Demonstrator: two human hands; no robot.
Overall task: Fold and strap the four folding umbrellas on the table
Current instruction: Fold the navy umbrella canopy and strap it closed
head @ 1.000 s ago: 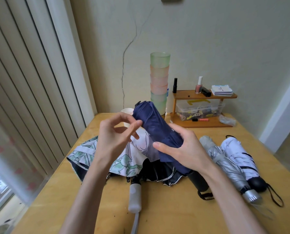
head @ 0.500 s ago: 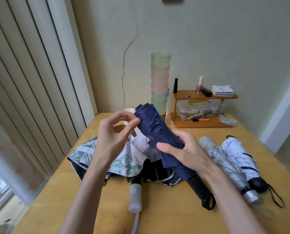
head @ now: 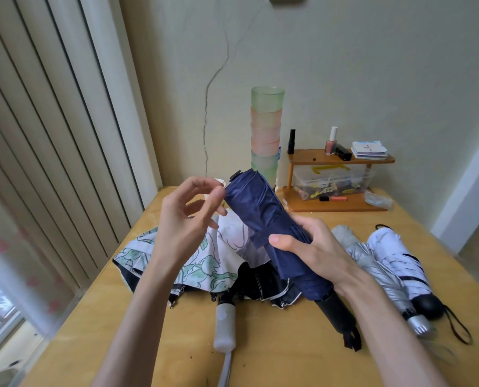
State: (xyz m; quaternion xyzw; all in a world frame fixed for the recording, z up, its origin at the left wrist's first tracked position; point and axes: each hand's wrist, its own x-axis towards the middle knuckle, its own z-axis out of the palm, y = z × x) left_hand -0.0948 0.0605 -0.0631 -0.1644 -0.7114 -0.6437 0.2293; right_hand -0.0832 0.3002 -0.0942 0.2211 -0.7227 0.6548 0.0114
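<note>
Right hand [head: 316, 252] is wrapped around the middle of the navy umbrella [head: 255, 208], holding it tilted above the table [head: 288, 358] with the top pointing far-left. Left hand [head: 185, 219] is loose and relaxed near that top, thumb tip just touching the fabric. The floral umbrella [head: 204, 263] lies spread open underneath. On the right, the silver umbrella [head: 372, 263] and white umbrella [head: 394, 255] lie folded side by side.

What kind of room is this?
Probably a room in someone's home: a wooden table beside a curtain, a stack of plastic cups, and a small shelf holding nail polish.
</note>
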